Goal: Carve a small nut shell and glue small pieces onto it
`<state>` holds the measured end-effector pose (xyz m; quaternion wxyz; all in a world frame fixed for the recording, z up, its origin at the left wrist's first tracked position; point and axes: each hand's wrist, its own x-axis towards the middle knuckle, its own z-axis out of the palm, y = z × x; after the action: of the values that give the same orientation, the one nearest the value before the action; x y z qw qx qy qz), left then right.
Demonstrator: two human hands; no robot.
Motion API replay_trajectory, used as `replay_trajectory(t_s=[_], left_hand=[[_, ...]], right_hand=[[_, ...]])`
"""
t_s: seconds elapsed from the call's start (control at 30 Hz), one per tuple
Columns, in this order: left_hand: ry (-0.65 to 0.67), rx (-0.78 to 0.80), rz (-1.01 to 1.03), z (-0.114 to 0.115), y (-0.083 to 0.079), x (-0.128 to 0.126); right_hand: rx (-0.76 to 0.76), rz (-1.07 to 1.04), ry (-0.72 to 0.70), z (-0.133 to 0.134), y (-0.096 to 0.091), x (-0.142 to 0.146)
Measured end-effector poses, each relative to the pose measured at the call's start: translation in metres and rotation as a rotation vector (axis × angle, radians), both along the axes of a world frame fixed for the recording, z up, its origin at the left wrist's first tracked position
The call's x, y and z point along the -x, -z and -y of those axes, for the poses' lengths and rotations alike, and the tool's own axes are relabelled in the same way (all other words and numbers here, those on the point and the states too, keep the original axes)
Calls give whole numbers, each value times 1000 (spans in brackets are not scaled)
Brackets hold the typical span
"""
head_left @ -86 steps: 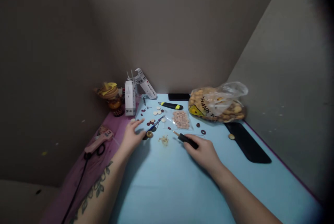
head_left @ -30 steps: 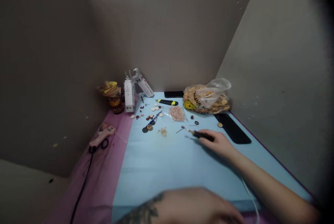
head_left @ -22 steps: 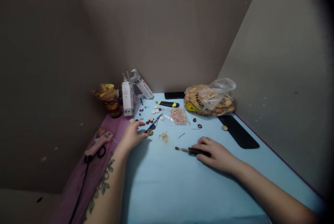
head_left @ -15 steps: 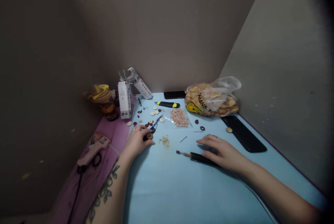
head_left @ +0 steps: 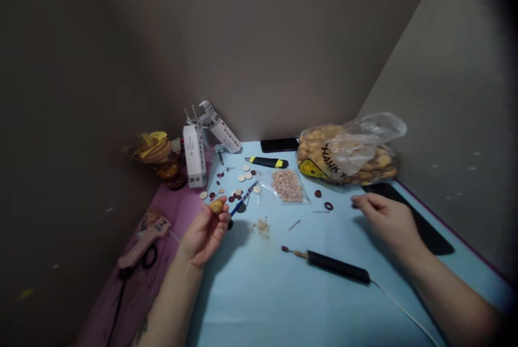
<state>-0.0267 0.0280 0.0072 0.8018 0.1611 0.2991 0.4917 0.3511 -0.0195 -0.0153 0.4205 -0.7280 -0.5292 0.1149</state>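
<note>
Rotary tool (head_left: 338,267), slim, black, cylindrical, lies near the curled right hand (head_left: 390,223), its contents unclear. Left hand (head_left: 205,236) grasps a rounded yellow-brown piece (head_left: 216,206).

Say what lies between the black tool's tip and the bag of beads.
In the head view, a thin grey rod lies on the blue surface between the tip and the bead bag.

The left hand (head_left: 205,236) and right hand (head_left: 390,224) are seen bare; the left forearm (head_left: 174,290) is marked by a dark tattoo (head_left: 141,330) (mostly hidden from view).
</note>
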Motion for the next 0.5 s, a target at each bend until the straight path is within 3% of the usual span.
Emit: replay_trajectory(t_s=[0.13,0.23,0.5], left_hand=[[-56,5,-45,-3,0,-10],[-70,-19,-167,-4,4,-18],[-123,-78,-431,2,6,-25]], right_hand=[[-52,122,-8,8,-3,-7],[7,223,-108,4,-2,-5],[142,351,-296,-15,27,4]])
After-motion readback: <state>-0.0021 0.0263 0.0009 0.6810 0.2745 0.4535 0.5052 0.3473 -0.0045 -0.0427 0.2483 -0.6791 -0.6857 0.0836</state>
